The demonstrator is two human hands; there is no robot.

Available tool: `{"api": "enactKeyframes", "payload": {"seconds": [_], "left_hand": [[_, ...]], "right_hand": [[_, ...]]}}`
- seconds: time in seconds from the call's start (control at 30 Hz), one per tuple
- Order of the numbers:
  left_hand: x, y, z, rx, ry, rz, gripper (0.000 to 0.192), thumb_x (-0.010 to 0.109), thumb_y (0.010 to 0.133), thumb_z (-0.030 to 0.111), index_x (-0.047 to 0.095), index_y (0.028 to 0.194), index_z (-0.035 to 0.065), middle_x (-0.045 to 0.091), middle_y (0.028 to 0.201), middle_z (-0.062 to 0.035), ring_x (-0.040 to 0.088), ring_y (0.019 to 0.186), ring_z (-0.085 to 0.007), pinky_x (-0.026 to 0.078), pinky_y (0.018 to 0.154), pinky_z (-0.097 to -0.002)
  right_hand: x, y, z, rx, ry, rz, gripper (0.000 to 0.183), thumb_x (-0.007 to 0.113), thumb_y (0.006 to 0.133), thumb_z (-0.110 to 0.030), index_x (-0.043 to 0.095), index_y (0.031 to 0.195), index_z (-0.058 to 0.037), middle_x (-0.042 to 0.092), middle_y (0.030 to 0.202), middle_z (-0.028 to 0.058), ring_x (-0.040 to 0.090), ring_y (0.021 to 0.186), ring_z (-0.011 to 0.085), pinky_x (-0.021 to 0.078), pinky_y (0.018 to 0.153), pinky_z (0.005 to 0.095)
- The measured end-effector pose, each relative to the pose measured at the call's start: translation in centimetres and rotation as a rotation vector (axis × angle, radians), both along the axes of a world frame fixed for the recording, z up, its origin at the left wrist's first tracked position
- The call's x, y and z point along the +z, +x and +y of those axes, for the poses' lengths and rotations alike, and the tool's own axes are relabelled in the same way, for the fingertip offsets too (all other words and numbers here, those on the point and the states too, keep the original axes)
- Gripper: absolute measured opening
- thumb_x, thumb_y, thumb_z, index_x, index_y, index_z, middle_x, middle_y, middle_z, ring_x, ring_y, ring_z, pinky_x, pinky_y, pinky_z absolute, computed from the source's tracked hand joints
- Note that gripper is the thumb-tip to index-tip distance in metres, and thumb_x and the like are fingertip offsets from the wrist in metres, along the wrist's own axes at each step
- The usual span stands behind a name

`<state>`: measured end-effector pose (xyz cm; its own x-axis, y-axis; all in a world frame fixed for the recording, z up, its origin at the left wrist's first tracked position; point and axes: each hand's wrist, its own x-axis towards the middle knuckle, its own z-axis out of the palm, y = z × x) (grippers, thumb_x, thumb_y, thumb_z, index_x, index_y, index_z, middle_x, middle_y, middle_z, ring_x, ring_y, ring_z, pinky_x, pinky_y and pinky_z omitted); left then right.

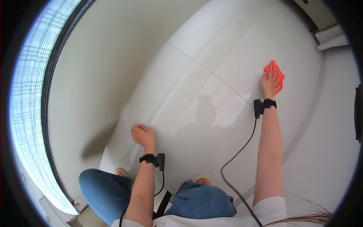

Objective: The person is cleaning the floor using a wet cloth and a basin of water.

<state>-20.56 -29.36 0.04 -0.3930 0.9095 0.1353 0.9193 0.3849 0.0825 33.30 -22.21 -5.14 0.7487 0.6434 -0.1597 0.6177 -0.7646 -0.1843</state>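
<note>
My right hand (270, 81) lies spread on a red cloth (279, 75), pressing it against the glossy white tiled floor (227, 65) at the right. Part of the cloth is covered by the palm and fingers. On the left, my left hand (143, 136) is curled into a loose fist with no object visible in it. It is in front of my bent knee, and whether it touches the floor cannot be told. Each wrist bears a black strap with a small device, the right one (257, 108) and the left one (160, 161), with a cable running back from each.
A plain wall (99, 71) rises at left below a plaid curtain (28, 85). A white wall (334, 113) with a grey skirting strip (307, 119) borders the right. White fabric (330, 37) hangs at upper right. My jeans-clad knees (201, 201) and slippers (202, 179) are close below.
</note>
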Motion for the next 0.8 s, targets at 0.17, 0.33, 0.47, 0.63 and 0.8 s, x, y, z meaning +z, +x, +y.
{"api": "enactKeyframes", "payload": {"seconds": [0.17,0.33,0.47,0.63,0.8], "left_hand": [[-2.1,0.7,-0.4,0.012,0.018,0.046,0.023,0.046,0.096,0.025,0.049,0.089,0.0032,0.05,0.095,-0.0164,0.047,0.093,-0.0366,0.036,0.077,-0.0475],[-1.2,-0.2,-0.8,0.008,0.12,0.017,0.021,0.044,0.096,0.023,0.05,0.089,0.0038,0.05,0.096,-0.017,0.047,0.093,-0.0371,0.036,0.078,-0.0479],[-0.6,-0.2,-0.5,0.025,0.1,0.014,0.022,0.043,0.096,0.023,0.05,0.089,0.0037,0.049,0.096,-0.0171,0.046,0.095,-0.0375,0.035,0.077,-0.048],[-0.4,-0.4,-0.7,0.002,0.13,0.012,0.023,0.043,0.095,0.024,0.049,0.088,0.0035,0.048,0.094,-0.0175,0.045,0.093,-0.0378,0.034,0.076,-0.0477],[-0.1,1.2,-0.7,0.007,0.09,-0.001,0.021,0.044,0.095,0.024,0.048,0.088,0.0046,0.047,0.095,-0.0165,0.045,0.092,-0.0364,0.033,0.076,-0.0468]], "right_hand": [[0.8,-10.6,7.9,0.4,0.275,0.073,0.047,0.049,0.09,-0.019,0.048,0.137,-0.0194,0.04,0.147,0.0071,0.035,0.134,0.0348,0.0276,0.107,0.0539],[5.1,-31.2,3.5,1.069,0.583,0.193,0.047,0.054,0.082,-0.012,0.055,0.129,-0.0153,0.045,0.141,0.0083,0.038,0.131,0.0337,0.0247,0.11,0.0539],[7.1,-36.2,-5.4,1.342,0.442,0.434,0.044,0.059,0.082,-0.017,0.059,0.126,-0.0231,0.04,0.148,0.0042,0.029,0.14,0.0271,0.0189,0.114,0.0514],[7.6,-33.1,-2.7,1.281,0.396,0.466,0.048,0.057,0.082,-0.015,0.057,0.129,-0.0209,0.042,0.146,0.0034,0.031,0.139,0.0255,0.0191,0.114,0.0521],[3.8,-22.0,12.2,0.736,0.463,-0.068,0.054,0.052,0.088,-0.024,0.043,0.141,-0.0223,0.037,0.149,0.009,0.031,0.136,0.039,0.0189,0.111,0.0576]]}}
